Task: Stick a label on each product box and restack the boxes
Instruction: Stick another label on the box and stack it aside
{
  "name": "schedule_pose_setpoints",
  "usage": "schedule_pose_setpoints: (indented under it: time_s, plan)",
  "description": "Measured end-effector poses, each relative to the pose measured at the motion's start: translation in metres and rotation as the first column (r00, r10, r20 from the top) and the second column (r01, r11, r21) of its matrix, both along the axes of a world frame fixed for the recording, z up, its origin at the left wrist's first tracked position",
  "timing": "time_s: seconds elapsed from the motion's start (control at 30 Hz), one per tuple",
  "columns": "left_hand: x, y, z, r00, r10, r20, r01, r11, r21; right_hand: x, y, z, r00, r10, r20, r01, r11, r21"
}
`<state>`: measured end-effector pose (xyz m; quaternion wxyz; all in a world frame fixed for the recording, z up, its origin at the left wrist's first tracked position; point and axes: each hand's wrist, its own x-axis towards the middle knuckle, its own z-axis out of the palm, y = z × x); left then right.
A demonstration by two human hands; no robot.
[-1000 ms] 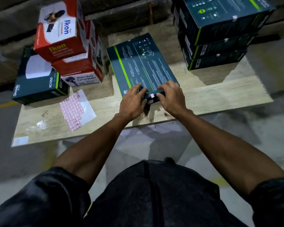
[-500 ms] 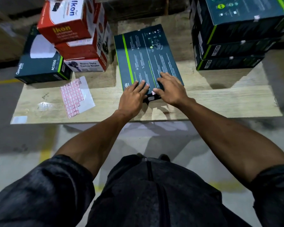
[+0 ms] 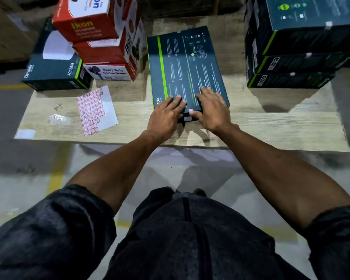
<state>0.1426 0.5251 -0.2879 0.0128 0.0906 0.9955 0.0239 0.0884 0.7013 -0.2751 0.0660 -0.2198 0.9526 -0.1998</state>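
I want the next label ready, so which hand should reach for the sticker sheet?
Left. The sticker sheet lies on the table to the left of the flat dark box, nearer the left hand; the right hand would have to cross over.

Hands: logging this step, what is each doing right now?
Left hand: open, fingers flat on the dark box.
Right hand: open, pressing the same box's near edge.

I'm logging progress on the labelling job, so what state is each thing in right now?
Flat dark box: lying flat on the table, small label at its near edge.
Left hand: fingers straight, pressing the box.
Right hand: fingers straight, pressing the box.
Label sheet: flat, partly used.
Dark boxes on the right: stacked.
Red boxes: stacked crookedly.
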Motion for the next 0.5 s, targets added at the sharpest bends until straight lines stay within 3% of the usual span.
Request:
schedule_pose_setpoints:
  time_s: [0.5]
  plan:
    - [0.0,0.001,0.005,1.0,-0.018,0.026,0.018,1.0,-0.001,0.007,-0.001,-0.012,0.994,0.015,-0.108,-0.007,0.997,0.073]
